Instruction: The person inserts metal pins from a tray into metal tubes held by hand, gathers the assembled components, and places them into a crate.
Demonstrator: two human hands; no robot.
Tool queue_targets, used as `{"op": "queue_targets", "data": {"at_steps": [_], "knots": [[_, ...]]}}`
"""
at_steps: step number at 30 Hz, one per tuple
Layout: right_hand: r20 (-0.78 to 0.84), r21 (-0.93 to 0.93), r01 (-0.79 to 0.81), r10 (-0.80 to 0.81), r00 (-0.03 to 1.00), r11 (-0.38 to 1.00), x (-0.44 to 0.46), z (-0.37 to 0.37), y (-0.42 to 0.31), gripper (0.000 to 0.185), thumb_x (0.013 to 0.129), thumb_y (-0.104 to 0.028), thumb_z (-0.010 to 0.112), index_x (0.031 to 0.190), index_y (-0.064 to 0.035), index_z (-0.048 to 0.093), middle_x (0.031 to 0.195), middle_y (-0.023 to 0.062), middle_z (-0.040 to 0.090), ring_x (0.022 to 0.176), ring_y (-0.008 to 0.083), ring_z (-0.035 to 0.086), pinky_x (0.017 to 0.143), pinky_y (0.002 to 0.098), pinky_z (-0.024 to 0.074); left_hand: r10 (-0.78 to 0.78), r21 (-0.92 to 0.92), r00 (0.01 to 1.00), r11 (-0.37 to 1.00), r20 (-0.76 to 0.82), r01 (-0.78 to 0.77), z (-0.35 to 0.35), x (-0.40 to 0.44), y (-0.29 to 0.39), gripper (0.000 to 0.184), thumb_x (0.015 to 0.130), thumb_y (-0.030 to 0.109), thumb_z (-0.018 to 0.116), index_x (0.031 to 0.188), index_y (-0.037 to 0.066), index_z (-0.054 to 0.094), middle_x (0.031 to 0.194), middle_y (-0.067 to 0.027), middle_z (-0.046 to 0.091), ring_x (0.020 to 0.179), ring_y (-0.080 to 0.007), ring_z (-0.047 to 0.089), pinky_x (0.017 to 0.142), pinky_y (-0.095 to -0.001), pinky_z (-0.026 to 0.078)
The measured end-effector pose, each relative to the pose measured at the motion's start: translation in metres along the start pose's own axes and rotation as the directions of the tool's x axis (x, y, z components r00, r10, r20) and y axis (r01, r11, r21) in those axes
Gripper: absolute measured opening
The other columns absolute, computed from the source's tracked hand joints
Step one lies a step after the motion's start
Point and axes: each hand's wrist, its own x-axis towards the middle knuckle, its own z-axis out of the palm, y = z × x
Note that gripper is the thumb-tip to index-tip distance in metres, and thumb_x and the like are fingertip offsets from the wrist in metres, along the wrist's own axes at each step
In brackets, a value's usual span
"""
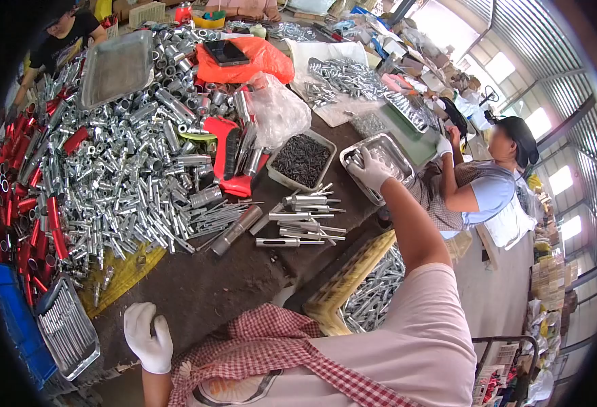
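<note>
I have the white-gloved right hand (373, 171) reaching over the metal tray (361, 184) near the table's (197, 285) right edge; its fingers are partly spread among the silver parts (395, 157) inside, and I cannot tell whether they grip any. My left hand (148, 337), also gloved, hangs by the near edge, fingers loosely curled, thumb apart, nothing visible in its grasp. Between the hands, slotted tubes (281, 216) lie toward the near edge, just beside a tub (278, 178) of dark screws. A tray of rods (68, 325) sits at the near left corner.
</note>
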Motion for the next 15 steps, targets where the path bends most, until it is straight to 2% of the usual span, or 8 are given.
{"op": "queue_targets", "data": {"at_steps": [3,5,6,9,11,12,14,15], "knots": [[-0.014,0.077,-0.015,0.016,1.0,0.997,0.004,0.005,-0.003,0.088,0.08,-0.066,0.048,0.143,-0.0072,0.031,0.142,0.0271,0.035,0.13,0.0425,0.036,0.109,0.046,0.0265,-0.002,0.002,1.0,1.0,-0.003,0.002,0.0,0.001,0.001,0.019,0.075,0.004,0.058,0.093,-0.003,0.06,0.094,-0.0176,0.06,0.088,-0.0378,0.056,0.086,-0.0473,0.044],[0.123,0.076,-0.229,0.218,0.968,0.971,0.0,-0.007,-0.015,0.091,0.08,-0.07,0.043,0.143,-0.0052,0.032,0.139,0.027,0.039,0.131,0.0413,0.037,0.11,0.045,0.0258,-0.012,0.001,1.0,1.0,0.005,0.012,0.0,0.002,0.002,0.019,0.075,0.004,0.058,0.093,-0.003,0.06,0.093,-0.0178,0.06,0.088,-0.038,0.056,0.085,-0.0469,0.044],[0.09,0.04,-0.203,0.199,0.976,0.978,0.001,-0.006,-0.018,0.096,0.078,-0.074,0.039,0.141,-0.0021,0.034,0.138,0.0268,0.041,0.131,0.0411,0.037,0.11,0.0436,0.0254,-0.01,0.001,1.0,1.0,0.009,0.01,0.0,0.003,0.002,0.019,0.075,0.004,0.058,0.092,-0.003,0.06,0.093,-0.018,0.061,0.088,-0.0381,0.056,0.085,-0.0467,0.044],[0.023,0.148,-0.319,0.319,0.948,0.936,0.016,0.012,-0.007,0.098,0.076,-0.075,0.04,0.144,-0.0043,0.031,0.145,0.0238,0.033,0.137,0.0425,0.024,0.112,0.0435,0.0209,-0.013,0.007,1.0,1.0,-0.009,0.013,0.0,0.006,0.005,0.017,0.075,0.004,0.059,0.09,-0.003,0.061,0.092,-0.0181,0.061,0.086,-0.0379,0.057,0.083,-0.0453,0.045],[0.016,-0.025,-0.018,0.019,1.0,1.0,0.027,0.019,0.009,0.088,0.08,-0.071,0.04,0.141,-0.0069,0.037,0.144,0.0232,0.035,0.137,0.0418,0.025,0.112,0.0431,0.0217,-0.019,0.009,1.0,1.0,-0.018,0.02,0.001,0.006,0.003,0.018,0.073,0.004,0.06,0.089,-0.003,0.062,0.091,-0.0179,0.062,0.085,-0.0376,0.057,0.082,-0.0444,0.045],[0.021,-0.017,-0.014,0.014,1.0,1.0,0.023,0.019,0.003,0.088,0.08,-0.071,0.04,0.141,-0.0069,0.037,0.144,0.0232,0.035,0.137,0.0418,0.025,0.112,0.0431,0.0217,-0.006,0.002,1.0,1.0,-0.028,0.006,0.001,0.007,0.004,0.019,0.072,0.003,0.061,0.089,-0.003,0.062,0.091,-0.0176,0.062,0.085,-0.0369,0.058,0.081,-0.0436,0.046],[-0.072,0.208,-0.302,0.323,0.944,0.93,0.014,0.003,-0.014,0.076,0.085,-0.065,0.038,0.137,-0.0103,0.045,0.14,0.0203,0.043,0.133,0.041,0.032,0.109,0.0464,0.0251,-0.002,-0.004,1.0,1.0,-0.029,0.002,0.001,0.007,0.006,0.019,0.071,0.002,0.062,0.089,-0.003,0.062,0.091,-0.0174,0.062,0.085,-0.0367,0.058,0.081,-0.0434,0.046],[-0.074,0.213,-0.294,0.315,0.946,0.932,0.015,0.001,-0.016,0.076,0.085,-0.065,0.038,0.137,-0.0103,0.045,0.14,0.0203,0.043,0.133,0.041,0.032,0.109,0.0464,0.0251,0.002,-0.017,1.0,1.0,-0.028,-0.003,0.001,0.006,0.006,0.019,0.07,0.002,0.062,0.088,-0.002,0.062,0.09,-0.0173,0.061,0.084,-0.0365,0.058,0.08,-0.0432,0.046]]}}
